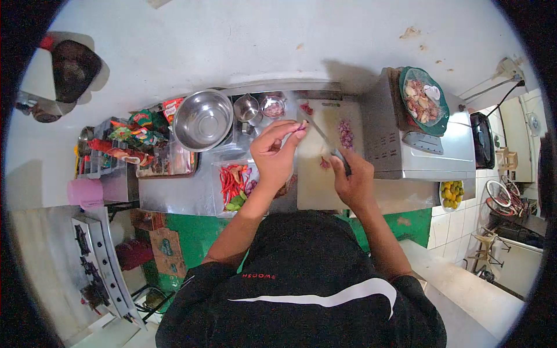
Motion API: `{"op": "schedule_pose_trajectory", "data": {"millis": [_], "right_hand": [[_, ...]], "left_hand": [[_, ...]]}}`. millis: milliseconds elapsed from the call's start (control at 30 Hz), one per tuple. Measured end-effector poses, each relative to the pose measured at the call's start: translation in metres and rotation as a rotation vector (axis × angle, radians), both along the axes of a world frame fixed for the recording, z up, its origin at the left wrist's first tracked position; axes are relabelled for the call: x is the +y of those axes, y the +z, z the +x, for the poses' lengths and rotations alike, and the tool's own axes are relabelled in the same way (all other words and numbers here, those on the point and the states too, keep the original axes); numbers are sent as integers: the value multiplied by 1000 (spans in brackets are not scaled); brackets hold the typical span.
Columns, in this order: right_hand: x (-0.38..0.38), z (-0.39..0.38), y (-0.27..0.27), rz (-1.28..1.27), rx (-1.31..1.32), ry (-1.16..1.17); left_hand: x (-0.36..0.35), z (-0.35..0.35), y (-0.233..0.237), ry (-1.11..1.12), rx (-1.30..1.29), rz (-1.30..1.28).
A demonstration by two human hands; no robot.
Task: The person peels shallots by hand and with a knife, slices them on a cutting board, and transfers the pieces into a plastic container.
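Observation:
My left hand (275, 153) is raised over the left edge of the white cutting board (310, 194), pinching a small purple shallot (301, 126) between thumb and fingertips. In my right hand (355, 182) is a knife (318, 131), gripped by its dark handle, with the blade slanting up and left toward the shallot. Chopped shallot (346, 134) lies in a strip on the right of the board. Reddish peelings (325, 163) rest nearer my right hand. A clear tray (219, 200) beside my left forearm holds red chilies (232, 181), shallots and green pieces.
Left of the board stand a large steel bowl (203, 122), a metal cup (246, 109) and a small steel bowl (272, 107). On the right, a metal appliance (418, 159) carries a green basket (439, 124). A bowl of yellow-green fruit (451, 194) sits beyond it.

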State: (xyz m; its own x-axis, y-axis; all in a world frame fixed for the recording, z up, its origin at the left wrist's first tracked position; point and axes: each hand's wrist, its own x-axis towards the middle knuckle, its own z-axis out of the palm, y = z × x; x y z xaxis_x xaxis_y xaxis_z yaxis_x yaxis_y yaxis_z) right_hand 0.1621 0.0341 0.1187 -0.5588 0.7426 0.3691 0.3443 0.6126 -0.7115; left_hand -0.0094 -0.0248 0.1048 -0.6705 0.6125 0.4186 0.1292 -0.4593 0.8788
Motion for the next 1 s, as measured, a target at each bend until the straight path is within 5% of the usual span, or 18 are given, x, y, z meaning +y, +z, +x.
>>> {"op": "schedule_pose_trajectory", "data": {"millis": [100,267,667,1000], "right_hand": [[5,2,0,-187,31,-6],[11,-6,18,-855,287,17],[28,-44,27,-1129,335,252],[30,-43,7,-1232,419,186]], "left_hand": [[1,1,7,5,-37,-5],[-5,3,8,8,-87,-148],[-15,2,3,-247,-284,-254],[-15,0,-7,-319,-253,-356]]}}
